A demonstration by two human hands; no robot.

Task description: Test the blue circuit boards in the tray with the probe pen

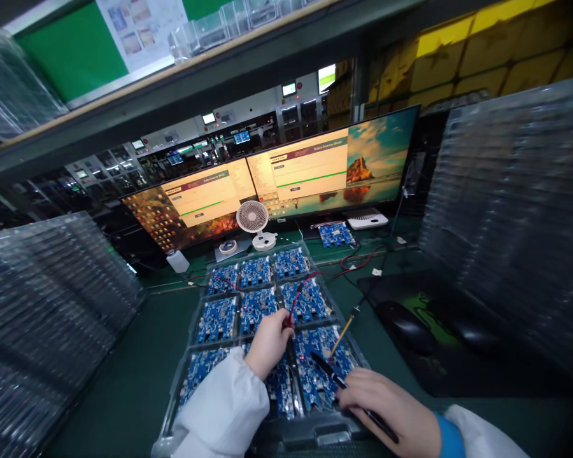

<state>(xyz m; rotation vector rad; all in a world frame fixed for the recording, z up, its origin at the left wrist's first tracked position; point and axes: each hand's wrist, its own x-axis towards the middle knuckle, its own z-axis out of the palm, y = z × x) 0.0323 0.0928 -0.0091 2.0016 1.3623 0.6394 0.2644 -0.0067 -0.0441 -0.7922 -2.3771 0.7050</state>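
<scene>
A compartmented clear plastic tray (pixel 174 388) lies in front of me, with a blue circuit board in each of its several pockets. My left hand (pixel 270 343) is over the tray's middle, its fingers pinched on the end of a red-and-black cable (pixel 296 298). In my right hand (pixel 386 401) is a slim black pointed tool (pixel 325 367), its tip over the near-right circuit board (pixel 310 381). A short yellow cable (pixel 342 335) runs from that board to a dark connector. Small red lights glow on the board. My left hand and sleeve partly hide the near boards.
Two monitors (pixel 305 165) stand behind the tray, with a small white fan (pixel 252 218) before them. Tall stacks of clear trays rise at left (pixel 52 318) and right (pixel 510 222). Two black mice (pixel 405 327) rest on a dark mat. Another blue board (pixel 335 235) lies near the monitors.
</scene>
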